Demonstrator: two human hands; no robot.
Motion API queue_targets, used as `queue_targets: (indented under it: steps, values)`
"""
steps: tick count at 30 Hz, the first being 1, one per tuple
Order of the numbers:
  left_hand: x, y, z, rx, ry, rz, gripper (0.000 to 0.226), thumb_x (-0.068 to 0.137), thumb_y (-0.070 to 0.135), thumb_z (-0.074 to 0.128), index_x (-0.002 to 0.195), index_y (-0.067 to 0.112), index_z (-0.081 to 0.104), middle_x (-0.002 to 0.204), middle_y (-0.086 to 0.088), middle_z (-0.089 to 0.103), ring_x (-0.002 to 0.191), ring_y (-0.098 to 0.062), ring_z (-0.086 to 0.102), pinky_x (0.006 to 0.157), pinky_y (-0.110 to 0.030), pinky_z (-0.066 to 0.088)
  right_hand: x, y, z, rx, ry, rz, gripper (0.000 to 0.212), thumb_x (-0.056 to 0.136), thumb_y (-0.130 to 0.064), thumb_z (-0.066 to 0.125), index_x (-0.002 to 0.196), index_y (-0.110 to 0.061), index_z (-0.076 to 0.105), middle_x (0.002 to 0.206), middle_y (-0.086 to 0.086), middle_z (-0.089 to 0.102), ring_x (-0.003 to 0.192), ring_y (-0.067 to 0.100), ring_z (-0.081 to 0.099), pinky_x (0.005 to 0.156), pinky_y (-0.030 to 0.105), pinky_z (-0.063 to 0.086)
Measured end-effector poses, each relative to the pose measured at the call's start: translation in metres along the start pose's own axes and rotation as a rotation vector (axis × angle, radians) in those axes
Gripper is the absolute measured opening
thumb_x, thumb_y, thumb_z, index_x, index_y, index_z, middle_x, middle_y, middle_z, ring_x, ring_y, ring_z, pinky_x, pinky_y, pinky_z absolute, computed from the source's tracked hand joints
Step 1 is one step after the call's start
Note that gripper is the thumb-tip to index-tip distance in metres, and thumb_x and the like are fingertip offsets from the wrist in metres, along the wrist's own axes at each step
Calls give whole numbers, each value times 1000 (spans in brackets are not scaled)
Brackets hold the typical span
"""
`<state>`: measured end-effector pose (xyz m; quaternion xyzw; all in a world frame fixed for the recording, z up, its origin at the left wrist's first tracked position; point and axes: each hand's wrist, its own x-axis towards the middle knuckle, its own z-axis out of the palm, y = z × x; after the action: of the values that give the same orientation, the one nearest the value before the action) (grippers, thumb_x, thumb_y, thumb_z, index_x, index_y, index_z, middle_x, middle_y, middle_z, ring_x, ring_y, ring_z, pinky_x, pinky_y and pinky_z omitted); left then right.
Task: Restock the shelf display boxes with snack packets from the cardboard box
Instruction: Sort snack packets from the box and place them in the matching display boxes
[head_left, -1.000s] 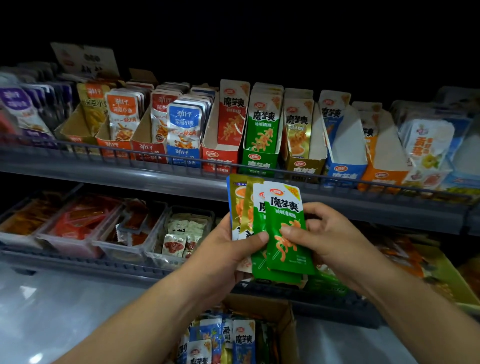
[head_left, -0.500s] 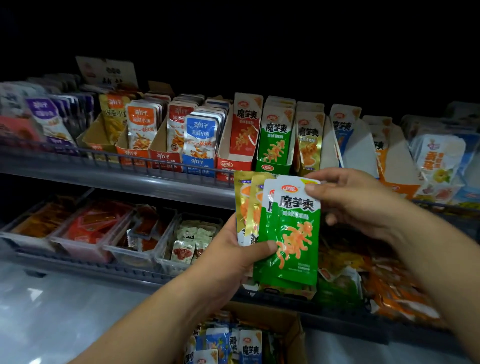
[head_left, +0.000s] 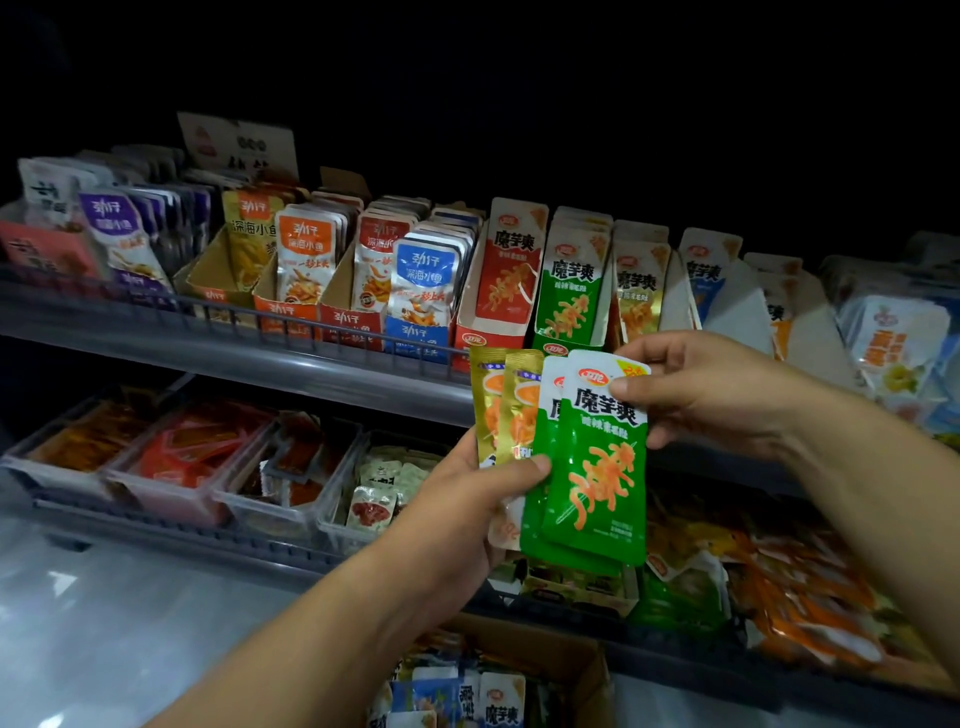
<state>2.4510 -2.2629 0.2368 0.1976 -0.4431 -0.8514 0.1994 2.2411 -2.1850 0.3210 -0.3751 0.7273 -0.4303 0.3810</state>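
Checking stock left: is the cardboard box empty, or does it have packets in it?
Not empty: the cardboard box shows several snack packets inside; how many, cannot tell.

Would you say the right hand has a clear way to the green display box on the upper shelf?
Probably yes: the right hand, pinching the front green packet, sits below and right of the green display box, with nothing between them. The left hand holds the other packets lower down.
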Motion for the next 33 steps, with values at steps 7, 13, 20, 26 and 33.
queue_targets:
  steps: [7, 13, 20, 26, 33]
  values:
    - [2, 2, -4, 13, 47, -1, 38, 99, -4, 50, 128, 16, 61, 121, -14, 74, 101, -32, 73, 88, -45, 59, 6, 5, -2, -42, 194, -126, 15, 90, -5, 69, 104, -7, 61, 74, 6, 71, 55, 11, 65, 44, 24, 53]
    - [4, 0, -6, 62, 78, -18, 36, 101, -3, 49, 129, 17, 57, 117, -18, 75, 107, -41, 72, 103, -61, 51, 10, -15, -24, -85, 398, -328, 12, 93, -6, 65, 101, -11, 58, 91, 7, 65, 70, 14, 67, 47, 20, 52]
    - [7, 4, -6, 89, 101, -43, 36, 102, -2, 49, 130, 19, 55, 112, -18, 76, 103, -38, 74, 102, -60, 51, 61, -64, -53, -210, 551, -540, 22, 99, -10, 61, 118, -10, 52, 116, 16, 57, 94, 27, 66, 56, 19, 58]
    - [11, 4, -5, 103, 125, -55, 36, 102, -1, 50, 130, 20, 56, 111, -16, 77, 105, -38, 74, 106, -63, 48, 105, -72, -49, -271, 570, -462, 35, 97, -9, 64, 130, -8, 53, 118, 5, 51, 109, 28, 57, 55, 21, 59]
    - [14, 1, -3, 97, 117, -69, 36, 101, -2, 51, 127, 22, 59, 108, -13, 78, 106, -37, 73, 97, -53, 55, 126, -70, -39, -290, 590, -422, 34, 98, -12, 63, 131, -14, 57, 133, 10, 55, 114, 30, 59, 57, 21, 58]
